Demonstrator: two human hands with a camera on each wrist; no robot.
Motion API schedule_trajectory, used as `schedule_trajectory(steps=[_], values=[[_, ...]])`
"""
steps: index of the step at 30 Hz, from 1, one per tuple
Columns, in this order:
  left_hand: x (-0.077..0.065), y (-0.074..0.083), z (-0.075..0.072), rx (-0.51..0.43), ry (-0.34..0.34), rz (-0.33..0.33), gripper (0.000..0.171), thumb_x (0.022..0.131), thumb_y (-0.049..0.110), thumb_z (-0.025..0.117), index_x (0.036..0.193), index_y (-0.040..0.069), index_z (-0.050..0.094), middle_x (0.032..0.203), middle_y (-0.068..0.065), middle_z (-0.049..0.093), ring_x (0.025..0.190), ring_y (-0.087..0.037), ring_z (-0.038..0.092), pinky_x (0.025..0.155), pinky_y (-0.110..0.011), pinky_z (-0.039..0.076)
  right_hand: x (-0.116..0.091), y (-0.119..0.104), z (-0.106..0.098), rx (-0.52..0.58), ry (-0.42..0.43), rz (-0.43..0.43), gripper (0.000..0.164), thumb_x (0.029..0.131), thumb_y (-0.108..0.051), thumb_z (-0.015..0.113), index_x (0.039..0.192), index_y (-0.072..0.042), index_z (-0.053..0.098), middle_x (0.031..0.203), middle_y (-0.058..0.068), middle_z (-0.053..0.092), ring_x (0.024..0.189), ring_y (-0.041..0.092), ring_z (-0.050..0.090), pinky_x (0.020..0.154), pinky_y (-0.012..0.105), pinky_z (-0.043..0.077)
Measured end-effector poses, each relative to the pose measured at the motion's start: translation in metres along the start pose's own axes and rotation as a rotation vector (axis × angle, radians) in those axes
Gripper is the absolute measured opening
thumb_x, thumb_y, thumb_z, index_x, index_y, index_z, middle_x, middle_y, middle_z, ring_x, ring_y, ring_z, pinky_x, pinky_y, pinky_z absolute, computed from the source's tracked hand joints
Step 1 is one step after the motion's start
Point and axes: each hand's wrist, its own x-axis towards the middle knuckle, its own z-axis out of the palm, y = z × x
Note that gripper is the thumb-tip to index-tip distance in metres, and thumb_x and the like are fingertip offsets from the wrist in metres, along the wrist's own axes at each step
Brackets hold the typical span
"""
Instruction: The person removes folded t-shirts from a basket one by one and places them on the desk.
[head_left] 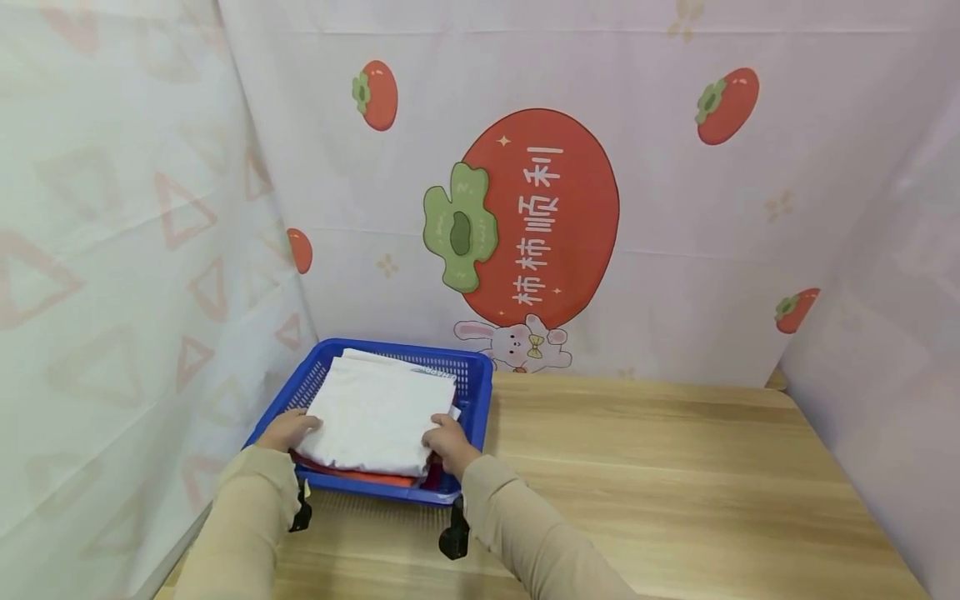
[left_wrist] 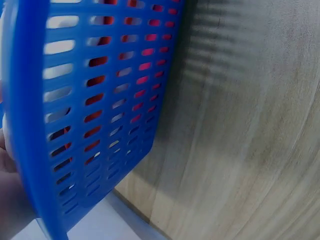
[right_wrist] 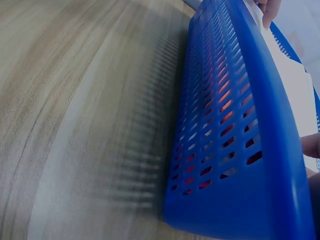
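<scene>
A folded white shirt (head_left: 378, 412) with printed lettering near its back edge lies on top of a stack in a blue plastic basket (head_left: 408, 348). Orange and dark red cloth (head_left: 378, 478) peeks out beneath it at the front. My left hand (head_left: 287, 430) holds the shirt's left side, thumb on top. On the opposite side my right hand (head_left: 452, 445) grips it the same way; the fingers of both hands are partly hidden. Through the slotted basket wall (left_wrist: 107, 75) in the left wrist view, red, pink and white cloth shows.
The basket stands on a wooden table (head_left: 660, 475), toward the back left. A printed curtain (head_left: 645, 250) hangs behind, with white curtains at both sides. Black wrist-camera mounts (head_left: 453, 533) hang below the sleeves, close to the basket's front rim.
</scene>
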Motion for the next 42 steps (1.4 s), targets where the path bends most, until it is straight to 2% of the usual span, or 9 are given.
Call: schedule_trajectory(steps=[5,10,14,17,26,31,35,38,42], values=[[-0.057,0.069,0.004,-0.179,0.031,-0.047,0.070,0.080,0.017,0.049,0.136,-0.003,0.012,0.135,-0.032,0.008,0.122,-0.045,0.008,0.096,-0.052,0.013,-0.061,-0.048,-0.005,-0.017,0.049,0.046,0.055,0.068,0.017,0.049,0.120,0.003,0.045,0.096,0.018,0.050,0.049,0.014,0.043,0.047,0.028,0.043],[-0.086,0.097,0.000,-0.096,-0.034,0.053,0.067,0.077,0.006,0.045,0.136,-0.001,0.013,0.136,-0.030,0.008,0.122,-0.044,0.005,0.096,-0.052,0.012,-0.076,-0.054,-0.008,-0.082,0.060,0.038,0.056,0.066,0.019,0.047,0.119,0.001,0.047,0.099,0.017,0.049,0.045,0.012,0.037,0.041,0.022,0.037],[-0.090,0.102,-0.003,-0.038,-0.142,0.137,0.065,0.075,0.008,0.045,0.134,-0.005,0.019,0.135,-0.029,0.012,0.123,-0.044,0.006,0.096,-0.052,0.013,-0.076,-0.053,-0.014,-0.127,0.037,0.053,0.061,0.066,0.017,0.047,0.123,-0.003,0.046,0.105,0.018,0.048,0.043,0.013,0.036,0.040,0.023,0.035],[-0.093,0.106,-0.004,-0.080,-0.185,0.122,0.062,0.080,0.012,0.045,0.133,-0.008,0.019,0.135,-0.031,0.011,0.122,-0.045,0.005,0.096,-0.053,0.012,-0.077,-0.056,-0.018,-0.129,0.004,0.054,0.065,0.064,0.015,0.047,0.126,-0.005,0.043,0.108,0.017,0.047,0.043,0.013,0.035,0.040,0.025,0.034],[-0.096,0.116,0.009,-0.143,-0.073,-0.009,0.052,0.083,0.008,0.042,0.130,-0.008,0.026,0.134,-0.031,0.014,0.119,-0.045,0.016,0.093,-0.053,0.020,-0.070,-0.058,-0.024,-0.069,-0.019,-0.010,0.065,0.066,0.016,0.052,0.128,0.000,0.038,0.123,0.025,0.039,0.086,0.024,0.051,0.061,0.031,0.047],[-0.095,0.122,0.015,-0.150,-0.072,-0.014,0.058,0.079,0.004,0.042,0.133,-0.004,0.023,0.135,-0.031,0.010,0.121,-0.045,0.010,0.094,-0.055,0.016,-0.063,-0.053,-0.026,-0.055,-0.047,0.020,0.066,0.070,0.014,0.051,0.131,-0.006,0.036,0.123,0.020,0.040,0.050,0.014,0.042,0.042,0.024,0.037],[-0.096,0.126,0.014,-0.150,-0.026,-0.007,0.059,0.079,0.002,0.044,0.134,0.001,0.025,0.135,-0.031,0.011,0.120,-0.043,0.015,0.092,-0.055,0.020,-0.062,-0.055,-0.027,-0.076,-0.051,0.014,0.066,0.070,0.015,0.050,0.131,-0.008,0.037,0.123,0.018,0.039,0.047,0.013,0.038,0.039,0.022,0.033],[-0.094,0.129,0.011,-0.158,0.014,0.005,0.057,0.079,0.002,0.045,0.134,0.005,0.029,0.132,-0.030,0.021,0.086,-0.031,0.048,0.073,-0.042,0.041,-0.061,-0.059,-0.029,-0.091,-0.064,-0.017,0.067,0.069,0.016,0.050,0.131,-0.007,0.037,0.122,0.018,0.040,0.049,0.014,0.040,0.040,0.023,0.035],[-0.091,0.135,0.005,-0.142,0.040,0.042,0.055,0.081,0.003,0.046,0.134,0.007,0.032,0.125,-0.027,0.031,0.044,-0.010,0.031,0.045,-0.026,0.033,-0.059,-0.071,-0.032,-0.131,-0.092,-0.074,0.068,0.067,0.017,0.050,0.130,-0.005,0.037,0.123,0.020,0.040,0.068,0.018,0.048,0.049,0.025,0.042]])
